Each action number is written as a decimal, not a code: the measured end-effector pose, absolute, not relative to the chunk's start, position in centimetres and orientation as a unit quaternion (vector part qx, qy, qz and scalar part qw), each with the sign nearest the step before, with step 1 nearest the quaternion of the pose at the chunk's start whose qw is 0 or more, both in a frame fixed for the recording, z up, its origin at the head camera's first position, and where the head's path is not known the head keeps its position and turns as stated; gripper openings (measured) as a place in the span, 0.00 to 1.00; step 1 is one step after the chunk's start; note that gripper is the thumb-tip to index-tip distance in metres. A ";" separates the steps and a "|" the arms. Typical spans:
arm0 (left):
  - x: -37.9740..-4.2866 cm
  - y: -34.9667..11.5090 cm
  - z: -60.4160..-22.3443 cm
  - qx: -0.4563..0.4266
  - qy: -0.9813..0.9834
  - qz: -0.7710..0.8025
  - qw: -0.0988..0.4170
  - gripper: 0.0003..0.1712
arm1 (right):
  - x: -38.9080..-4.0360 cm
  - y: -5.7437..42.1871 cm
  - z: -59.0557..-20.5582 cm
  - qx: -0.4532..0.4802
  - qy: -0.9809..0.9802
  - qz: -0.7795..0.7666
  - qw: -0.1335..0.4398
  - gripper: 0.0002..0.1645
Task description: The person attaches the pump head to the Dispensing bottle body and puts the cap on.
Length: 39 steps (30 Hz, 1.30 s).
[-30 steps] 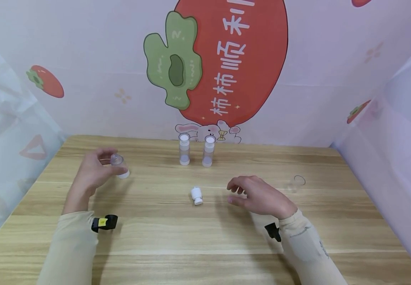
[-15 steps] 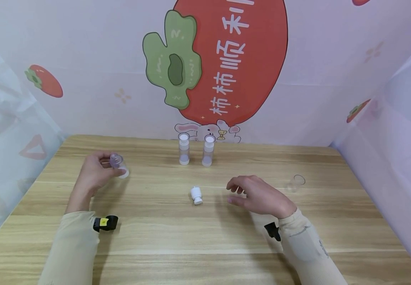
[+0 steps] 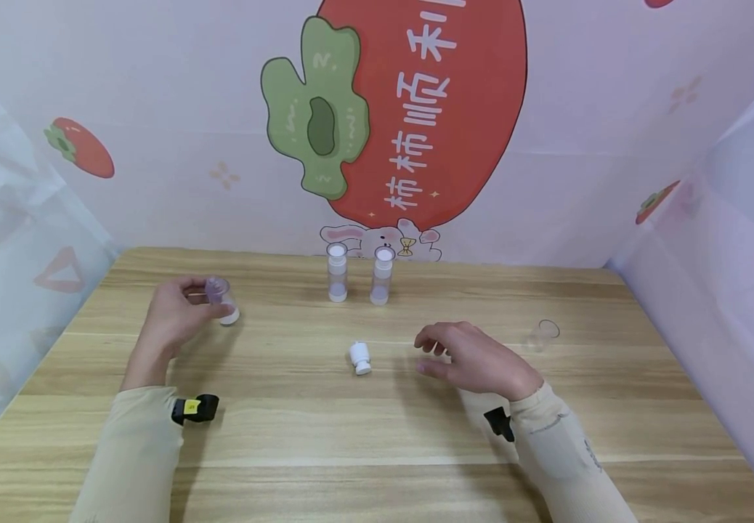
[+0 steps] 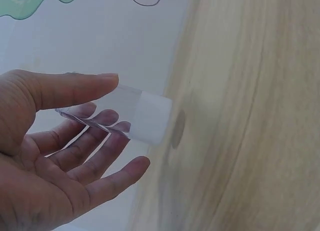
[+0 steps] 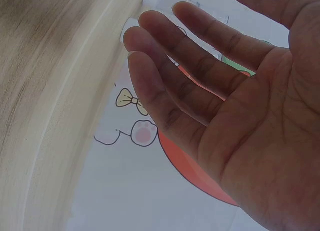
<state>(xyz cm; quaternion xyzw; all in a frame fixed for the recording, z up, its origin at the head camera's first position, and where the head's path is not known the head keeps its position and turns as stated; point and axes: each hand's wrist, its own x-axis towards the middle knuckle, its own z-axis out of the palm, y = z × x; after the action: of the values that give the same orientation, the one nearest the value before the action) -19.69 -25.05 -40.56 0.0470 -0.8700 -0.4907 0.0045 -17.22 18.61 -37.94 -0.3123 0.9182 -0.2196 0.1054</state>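
Observation:
Thumb and fingers of my left hand [image 3: 174, 316] pinch a small clear bottle [image 4: 122, 108] at the table's left side. Its white base [image 3: 228, 316] points down, close to the tabletop; I cannot tell if it touches. The left wrist view shows the thumb on one side and several fingers on the other. My right hand [image 3: 478, 362] hovers right of centre, fingers loosely bent and holding nothing, with the palm [image 5: 265, 146] bare. Nearest to it is a small white pump-like piece [image 3: 360, 357] lying on the table.
Two clear bottles with white tops and bases, the left one [image 3: 338, 274] and the right one [image 3: 381, 277], stand upright near the back wall. A clear, cup-like piece [image 3: 540, 336] lies at the right. Printed cloth walls border the wooden table [image 3: 325, 443].
The bottle in my left hand has shifted slightly right and its clear top has turned a little. My right hand stays in place, and so do the things on the table.

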 end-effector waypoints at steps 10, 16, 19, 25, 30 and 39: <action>-19.5 -23.8 -39.3 0.031 -0.853 -0.519 0.040 0.39 | -17.2 18.4 -38.0 -0.312 0.917 -0.221 0.114 0.15; -19.5 -23.0 -38.9 0.021 -0.847 -0.526 0.072 0.35 | -17.3 18.2 -38.2 -0.312 0.917 -0.224 0.109 0.15; -19.5 -22.5 -38.5 0.012 -0.841 -0.534 0.085 0.34 | -17.2 18.0 -38.4 -0.321 0.915 -0.224 0.100 0.15; -19.3 -21.4 -37.6 -0.015 -0.834 -0.545 0.092 0.31 | -17.2 17.2 -38.9 -0.331 0.912 -0.232 0.069 0.15; -19.1 -20.5 -37.1 -0.025 -0.836 -0.542 0.087 0.29 | -17.0 16.6 -39.4 -0.326 0.914 -0.239 0.041 0.16; -19.2 -19.7 -37.4 -0.032 -0.840 -0.535 0.077 0.30 | -16.6 15.6 -39.8 -0.292 0.922 -0.254 0.020 0.19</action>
<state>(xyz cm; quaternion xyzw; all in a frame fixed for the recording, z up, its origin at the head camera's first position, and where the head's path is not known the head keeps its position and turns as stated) -19.16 -19.74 -37.39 -0.0317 -0.8405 -0.5354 0.0770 -16.58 15.59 -39.79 -0.2920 0.9218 -0.2541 0.0204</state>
